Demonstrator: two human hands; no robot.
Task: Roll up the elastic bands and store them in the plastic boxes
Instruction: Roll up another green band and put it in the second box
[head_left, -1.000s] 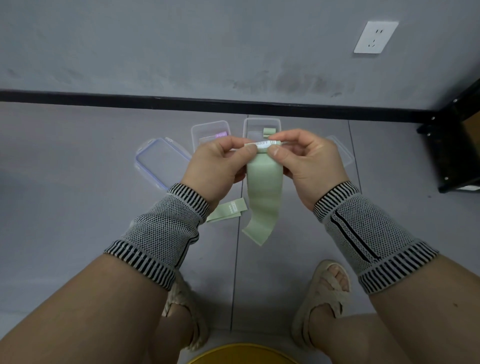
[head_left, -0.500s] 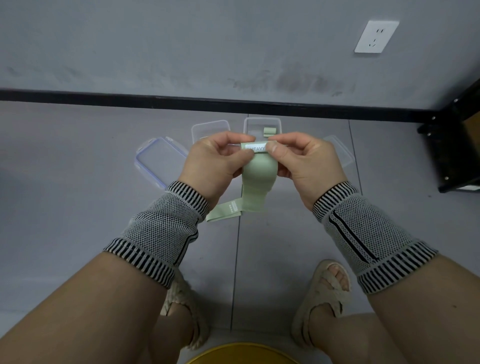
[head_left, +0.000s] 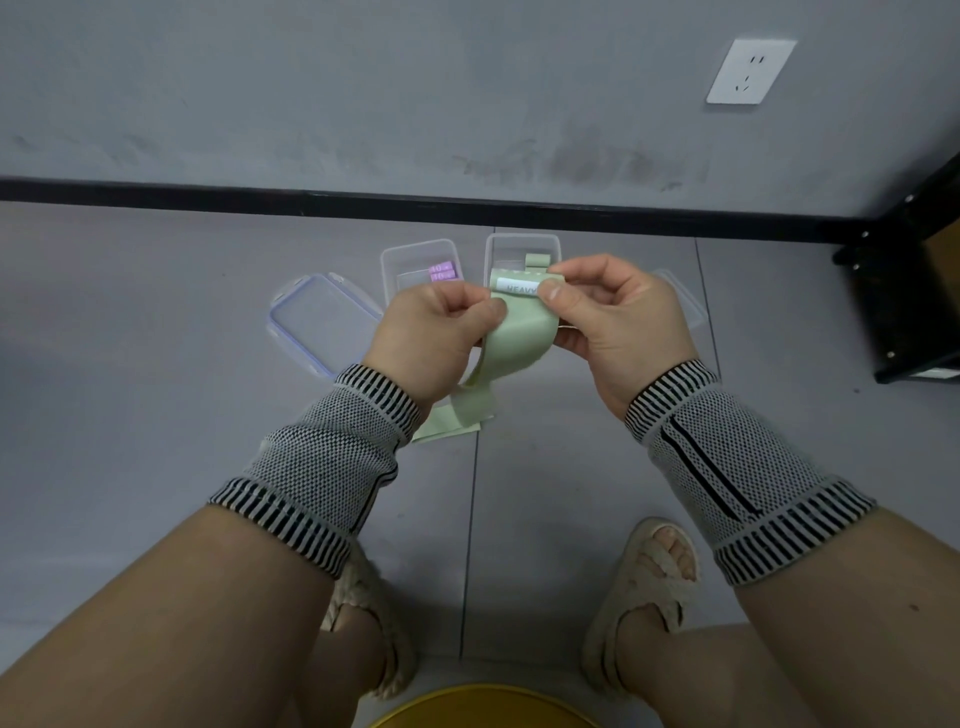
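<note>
1. The right hand (head_left: 613, 322) pinches the top of a green band (head_left: 522, 338), its thumb pressed on the white label that reads HEAVY, the other fingers curled behind.
2. The left hand (head_left: 436, 343) pinches the band's left edge between thumb and curled fingers.
3. A second ago the band hung down long below the hands. Now most of that length has been wound up toward the fingers; only a short, curved tail is left, so this roll looks about half made.
4. Another green band (head_left: 452, 423) lies flat on the floor (head_left: 156, 415) just under the left wrist, not yet rolled.
5. Beyond the hands stand two clear boxes: the left box (head_left: 415, 254) holds a purple roll (head_left: 442, 271), and the right box (head_left: 522, 244) a green roll (head_left: 536, 260).
6. A clear lid (head_left: 317, 322) lies left of them.
7. The floor is grey tile, meeting a grey wall with a black skirting strip (head_left: 363, 200) and a white socket (head_left: 749, 70).
</note>
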